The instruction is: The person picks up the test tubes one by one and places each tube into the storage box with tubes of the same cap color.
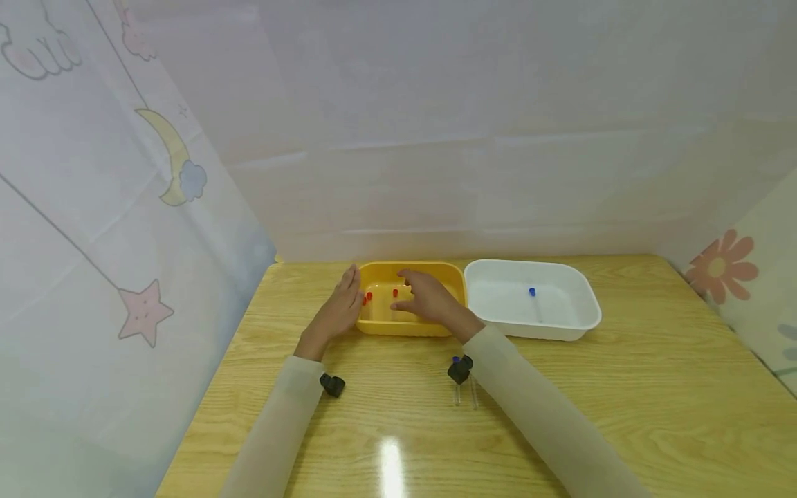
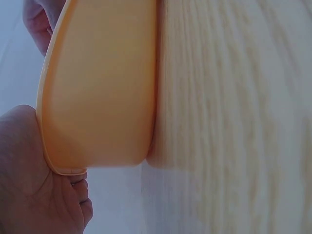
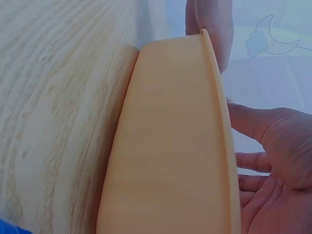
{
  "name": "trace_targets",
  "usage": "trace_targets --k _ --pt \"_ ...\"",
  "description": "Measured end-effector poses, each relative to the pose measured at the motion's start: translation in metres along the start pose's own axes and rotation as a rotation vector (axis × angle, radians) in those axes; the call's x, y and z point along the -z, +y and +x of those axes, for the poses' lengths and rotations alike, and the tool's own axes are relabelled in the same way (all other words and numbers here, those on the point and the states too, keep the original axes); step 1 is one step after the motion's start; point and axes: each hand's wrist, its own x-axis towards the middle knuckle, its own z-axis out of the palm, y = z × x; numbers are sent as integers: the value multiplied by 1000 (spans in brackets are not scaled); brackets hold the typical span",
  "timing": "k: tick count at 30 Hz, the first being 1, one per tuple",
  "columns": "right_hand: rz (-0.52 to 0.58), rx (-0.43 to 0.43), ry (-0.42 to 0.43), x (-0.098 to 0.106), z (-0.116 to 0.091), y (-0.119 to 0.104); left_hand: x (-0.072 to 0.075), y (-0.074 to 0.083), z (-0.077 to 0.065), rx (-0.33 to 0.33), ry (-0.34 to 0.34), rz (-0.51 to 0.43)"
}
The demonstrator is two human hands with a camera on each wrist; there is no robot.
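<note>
My left hand (image 1: 342, 304) rests against the left end of a yellow plastic bin (image 1: 411, 330), its fingers fairly straight; the left wrist view has the palm at the rim. Over the same bin reaches my right hand (image 1: 429, 297), thumb and fingers spread apart with nothing between them. Inside, a small red cap (image 1: 395, 292) lies near the gap between right thumb and fingers. Two more red caps, one a red cap (image 1: 369, 295) by the left wall, sit close to the left hand. Any clear tubes attached to them are too faint to make out.
A white bin (image 1: 498, 330) stands right of the yellow one, with a blue-capped clear tube (image 1: 532, 292) in it. Clear tubes (image 1: 457, 395) lie on the wooden table (image 1: 386, 394) below the right wrist, a blue cap (image 1: 456, 360) partly behind the wrist camera. Fabric walls surround the table.
</note>
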Motion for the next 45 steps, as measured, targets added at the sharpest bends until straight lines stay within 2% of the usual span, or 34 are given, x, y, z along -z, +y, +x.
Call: trace_targets --k 10,16,29,37,45 --pt "-6 19 35 4 -13 -4 -1 -1 0 1 2 15" --pt "-22 56 65 8 -25 -7 0 -1 0 0 2 6" --pt "-38 79 100 22 -52 -16 1 0 -2 -5 -18 -26" --pt "-71 108 163 30 -67 -15 4 1 -2 -8 -21 -19" --pt "-60 108 174 35 -84 -9 2 2 -2 12 -35 -30"
